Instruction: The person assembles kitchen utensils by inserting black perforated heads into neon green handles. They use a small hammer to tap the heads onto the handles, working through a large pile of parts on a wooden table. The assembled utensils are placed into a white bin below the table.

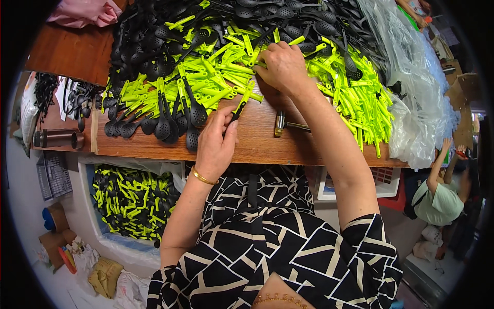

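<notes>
My left grip [220, 136] is closed around the black end of a lime-green utensil handle [244, 100], which points up and away from me, angled over the bare front of the wooden surface [257, 147]. My right grip [283, 64] is sunk into the pile farther out and to the right of the left one; its fingertips are hidden among green pieces, so I cannot tell whether they pinch anything.

As for what is done, the black slotted spoons [162, 129] just left of my left grip seem already joined to green handles, their heads lying toward me. Below and left of that grip, a white tub [86, 198] is full of mixed green and black pieces; whether those are joined, I can't make out. Much looks left: a broad heap of loose green handles [368, 103] lies right of my right grip, and a bigger mass of black utensil heads [319, 26] spreads beyond both grips. I judge the work well short of finished.

Between my grips and nearer me lies a small hammer-like tool [280, 123], touched by neither. I can read no brand or label on any utensil. Far left of my left grip, a sheet printed with a dark grid [54, 175] is too small to read.
</notes>
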The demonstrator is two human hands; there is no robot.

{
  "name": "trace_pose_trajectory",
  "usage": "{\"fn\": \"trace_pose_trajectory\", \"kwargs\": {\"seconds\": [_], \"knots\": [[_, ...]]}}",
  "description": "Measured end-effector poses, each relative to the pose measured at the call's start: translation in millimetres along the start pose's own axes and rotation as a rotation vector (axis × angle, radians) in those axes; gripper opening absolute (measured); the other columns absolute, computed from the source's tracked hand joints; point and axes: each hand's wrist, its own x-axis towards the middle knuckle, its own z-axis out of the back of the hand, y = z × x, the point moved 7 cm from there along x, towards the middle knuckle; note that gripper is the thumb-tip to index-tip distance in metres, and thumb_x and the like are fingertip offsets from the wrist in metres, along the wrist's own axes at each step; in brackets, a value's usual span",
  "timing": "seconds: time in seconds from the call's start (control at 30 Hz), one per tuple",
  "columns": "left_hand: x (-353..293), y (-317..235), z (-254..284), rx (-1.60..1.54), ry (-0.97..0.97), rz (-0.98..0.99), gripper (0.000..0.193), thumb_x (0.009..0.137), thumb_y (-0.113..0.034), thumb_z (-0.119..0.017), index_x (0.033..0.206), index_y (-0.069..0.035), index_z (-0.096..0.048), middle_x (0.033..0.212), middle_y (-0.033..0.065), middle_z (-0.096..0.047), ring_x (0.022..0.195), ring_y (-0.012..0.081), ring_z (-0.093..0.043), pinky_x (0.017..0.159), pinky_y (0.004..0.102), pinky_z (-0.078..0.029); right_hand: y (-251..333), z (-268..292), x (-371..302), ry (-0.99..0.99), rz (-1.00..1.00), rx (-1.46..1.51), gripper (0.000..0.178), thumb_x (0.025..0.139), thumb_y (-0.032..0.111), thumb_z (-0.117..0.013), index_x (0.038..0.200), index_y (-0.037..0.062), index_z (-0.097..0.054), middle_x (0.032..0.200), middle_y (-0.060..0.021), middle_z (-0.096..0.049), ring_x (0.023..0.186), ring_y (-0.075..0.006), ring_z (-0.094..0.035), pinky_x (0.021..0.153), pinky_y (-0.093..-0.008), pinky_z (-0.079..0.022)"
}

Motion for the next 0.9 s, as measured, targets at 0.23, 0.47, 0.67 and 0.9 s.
{"fn": "trace_pose_trajectory", "kwargs": {"seconds": [0.23, 0.47, 0.67, 0.9], "knots": [[-17, 26, -25, -0.798, 0.046, 0.221, 0.037, 0.113, -0.012, -0.054, 0.148, -0.002, -0.049, 0.122, 0.0137, -0.071, 0.102, 0.0203, -0.076, 0.088, 0.0297, -0.06, -1, -21, 13, 0.11, 0.007, 0.188, 0.021, 0.094, 0.015, -0.062, 0.107, 0.004, -0.074, 0.105, -0.0173, -0.076, 0.096, -0.0371, -0.075, 0.087, -0.0496, -0.06], [-21, 29, -32, -0.925, 0.011, 0.261, 0.03, 0.111, -0.01, -0.058, 0.139, -0.002, -0.052, 0.122, 0.0165, -0.072, 0.104, 0.0231, -0.075, 0.085, 0.0331, -0.064, 26, 18, -59, 0.137, -0.341, 1.519, 0.062, 0.094, 0.005, -0.08, 0.15, 0.0075, -0.053, 0.105, -0.0036, -0.071, 0.094, -0.0096, -0.069, 0.086, -0.0266, -0.058], [-22, 17, -33, -0.877, 0.04, 0.216, 0.03, 0.111, -0.009, -0.057, 0.14, -0.001, -0.052, 0.119, 0.0147, -0.072, 0.102, 0.0223, -0.076, 0.087, 0.0332, -0.064, 67, 32, -95, 0.188, -0.41, 1.521, 0.063, 0.096, 0.004, -0.078, 0.152, 0.0118, -0.05, 0.104, -0.0044, -0.068, 0.1, -0.0114, -0.069, 0.089, -0.028, -0.056], [-24, 7, -31, -0.821, 0.063, 0.222, 0.03, 0.111, -0.009, -0.055, 0.14, -0.001, -0.051, 0.123, 0.0145, -0.071, 0.103, 0.0219, -0.076, 0.089, 0.0329, -0.063, 70, 28, -98, 0.07, -0.433, 1.706, 0.059, 0.095, 0.001, -0.077, 0.148, 0.0133, -0.054, 0.105, -0.0054, -0.067, 0.097, -0.0119, -0.069, 0.085, -0.0278, -0.057]]}}
